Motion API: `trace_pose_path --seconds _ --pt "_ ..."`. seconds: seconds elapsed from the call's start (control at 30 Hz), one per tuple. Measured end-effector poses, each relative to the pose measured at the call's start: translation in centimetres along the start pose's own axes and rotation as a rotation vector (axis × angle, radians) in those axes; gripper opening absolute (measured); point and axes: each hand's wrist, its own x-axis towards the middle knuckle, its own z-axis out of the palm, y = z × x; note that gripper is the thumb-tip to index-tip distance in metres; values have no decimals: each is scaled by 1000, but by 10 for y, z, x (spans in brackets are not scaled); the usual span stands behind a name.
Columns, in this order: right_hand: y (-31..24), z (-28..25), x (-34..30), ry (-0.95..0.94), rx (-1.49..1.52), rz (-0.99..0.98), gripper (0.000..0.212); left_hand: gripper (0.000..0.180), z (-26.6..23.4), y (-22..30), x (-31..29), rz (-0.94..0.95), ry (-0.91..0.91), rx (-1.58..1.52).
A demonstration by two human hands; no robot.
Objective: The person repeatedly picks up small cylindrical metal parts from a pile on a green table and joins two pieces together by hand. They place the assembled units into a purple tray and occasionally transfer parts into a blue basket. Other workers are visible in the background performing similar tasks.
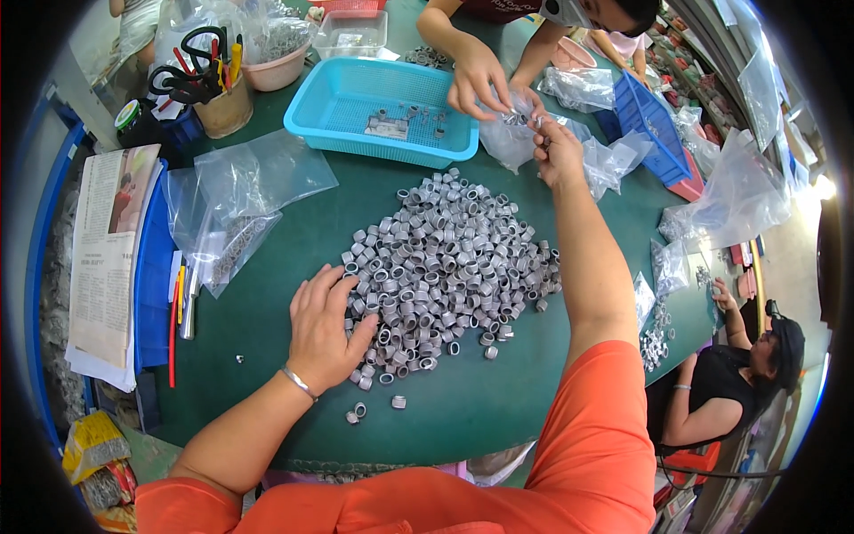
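Observation:
A large heap of short grey metal rings (445, 267) lies in the middle of the green table. At its left edge rests my left hand (325, 334), fingers spread, the fingertips touching the outer rings and holding none. My right arm reaches across to the far side. There my right hand (559, 153) is closed, with a small grey metal piece (537, 123) showing at its fingertips. Right beside it, a co-worker's hands (480, 80) are at a clear plastic bag (509, 142); my fingers partly overlap that spot, so exact contact is hard to make out.
A blue basket (307, 133) with a few metal pieces stands beyond the heap. Clear bags (258, 178) lie left, near a tool pot (225, 109) and newspaper (107, 258). A blue bin (654, 125) stands far right. Another person (725, 383) sits right, beside small parts (656, 343).

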Motion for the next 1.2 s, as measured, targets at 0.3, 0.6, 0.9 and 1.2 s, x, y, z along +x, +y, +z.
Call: trace_pose_path --seconds 0.3,0.6,0.9,1.2 --pt "-11 5 -20 -120 81 99 19 46 0 0 -1 -14 15 -21" --pt "-17 59 -171 -525 196 229 13 46 -19 10 2 -31 189 -195" --pt "11 84 -288 -548 175 438 12 15 -48 54 0 -550 -182 -1467" --pt "-20 86 -309 -900 -1056 -942 36 15 -72 42 -26 -790 -500 -1810"
